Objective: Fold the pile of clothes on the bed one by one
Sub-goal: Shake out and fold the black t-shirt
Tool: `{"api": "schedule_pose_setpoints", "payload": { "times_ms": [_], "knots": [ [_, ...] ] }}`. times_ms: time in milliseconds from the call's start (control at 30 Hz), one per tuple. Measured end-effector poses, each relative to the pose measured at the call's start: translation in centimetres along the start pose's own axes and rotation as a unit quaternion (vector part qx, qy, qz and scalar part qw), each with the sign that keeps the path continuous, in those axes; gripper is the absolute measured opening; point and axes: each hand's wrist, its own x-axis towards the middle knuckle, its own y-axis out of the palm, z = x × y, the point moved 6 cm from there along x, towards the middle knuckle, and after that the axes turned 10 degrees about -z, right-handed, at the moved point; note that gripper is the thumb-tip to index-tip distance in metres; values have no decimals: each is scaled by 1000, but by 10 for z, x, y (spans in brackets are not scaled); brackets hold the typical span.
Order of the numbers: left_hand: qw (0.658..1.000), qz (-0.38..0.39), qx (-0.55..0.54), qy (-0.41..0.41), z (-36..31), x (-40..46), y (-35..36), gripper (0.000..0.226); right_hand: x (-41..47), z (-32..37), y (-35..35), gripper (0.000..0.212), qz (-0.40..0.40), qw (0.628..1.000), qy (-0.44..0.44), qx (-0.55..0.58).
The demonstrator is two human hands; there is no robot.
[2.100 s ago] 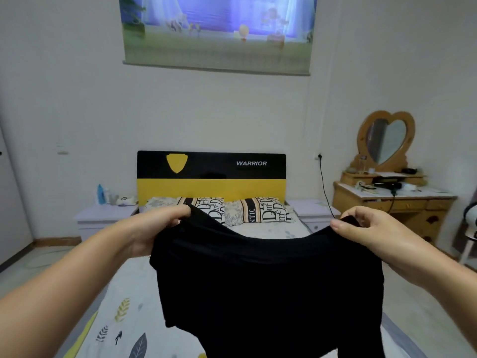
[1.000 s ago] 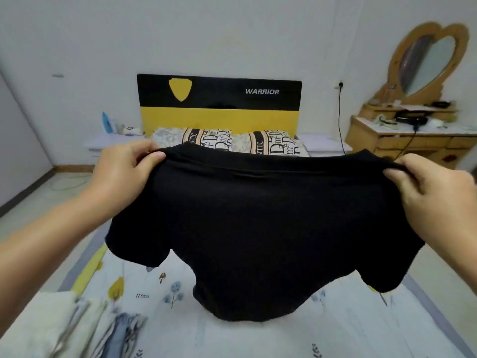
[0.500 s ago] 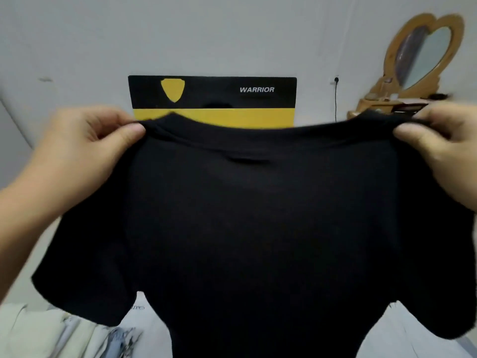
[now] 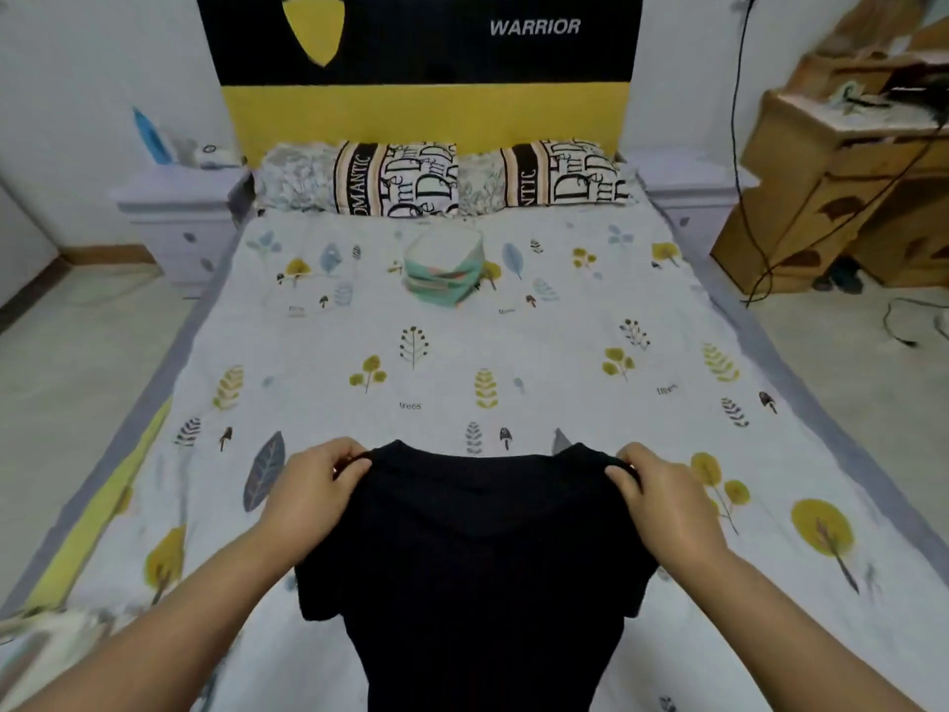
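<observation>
The black T-shirt [image 4: 477, 567] is plain with short sleeves. The left hand [image 4: 308, 493] and right hand [image 4: 662, 498] pinch its shoulders.

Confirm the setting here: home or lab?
Most likely a home bedroom: a bed with a leaf-print white sheet, two lettered black-and-cream pillows against a black-and-yellow headboard, and a wooden dressing table beside it.

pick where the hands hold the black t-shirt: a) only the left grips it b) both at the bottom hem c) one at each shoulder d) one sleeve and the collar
c: the left hand and right hand each pinch a shoulder of the black t-shirt, either side of the neckline, its body hanging toward the camera over the bed.
</observation>
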Motion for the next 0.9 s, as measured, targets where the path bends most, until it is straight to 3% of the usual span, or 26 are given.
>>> {"api": "schedule_pose_setpoints", "payload": {
  "times_ms": [333, 500, 567, 633, 700, 800, 900],
  "knots": [
    [997, -23, 75, -29, 74, 86, 122, 16, 83, -53, 138, 22, 11, 999, -13, -50],
    [993, -8, 48, -108, 106, 124, 176, 16, 123, -79, 196, 26, 0, 999, 24, -34],
    [987, 41, 68, -140, 126, 123, 201, 20, 120, -94, 226, 36, 52, 995, 62, -59],
    [970, 129, 79, -190, 149, 112, 225, 45, 109, -110, 251, 43, 105, 984, 103, -102],
    [956, 164, 81, -231, 165, 98, 234, 56, 96, -125, 264, 47, 124, 972, 134, -145],
    [959, 146, 95, -221, 176, 88, 231, 29, 83, -136, 274, 46, 129, 965, 125, -192],
    [960, 173, 19, -221, 176, 83, 233, 14, 83, -133, 276, 34, 101, 977, 64, -178]
  ]
}}
